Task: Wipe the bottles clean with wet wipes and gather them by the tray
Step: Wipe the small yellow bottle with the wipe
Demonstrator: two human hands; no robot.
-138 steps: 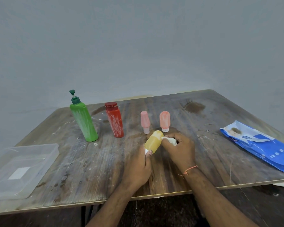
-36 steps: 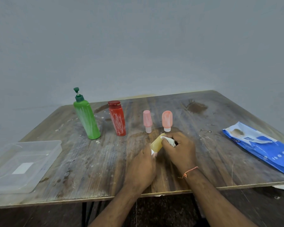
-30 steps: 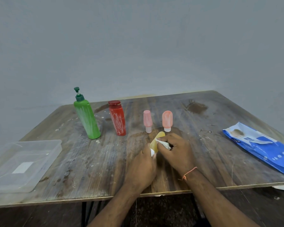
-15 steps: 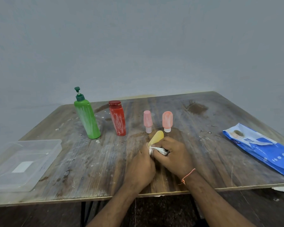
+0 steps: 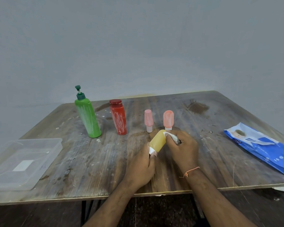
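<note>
My left hand (image 5: 142, 166) grips the white cap end of a small yellow bottle (image 5: 158, 141), tilted away from me above the table's middle. My right hand (image 5: 183, 148) pinches a crumpled white wet wipe (image 5: 171, 136) against the bottle's upper right side. Behind them stand a pale pink bottle (image 5: 148, 120) and an orange-pink bottle (image 5: 168, 119), both cap down. Further left stand a red bottle (image 5: 118, 118) and a green pump bottle (image 5: 87, 115), both streaked white. A clear plastic tray (image 5: 23, 161) sits at the front left corner.
A blue pack of wet wipes (image 5: 261, 146) lies at the right edge of the worn wooden table (image 5: 92, 161). White specks dot the wood near the green bottle. A grey wall rises behind the table.
My right hand slid the wipe down toward the cap end, then back up to the bottle's top. More of the yellow bottle shows now. The other bottles have not moved.
</note>
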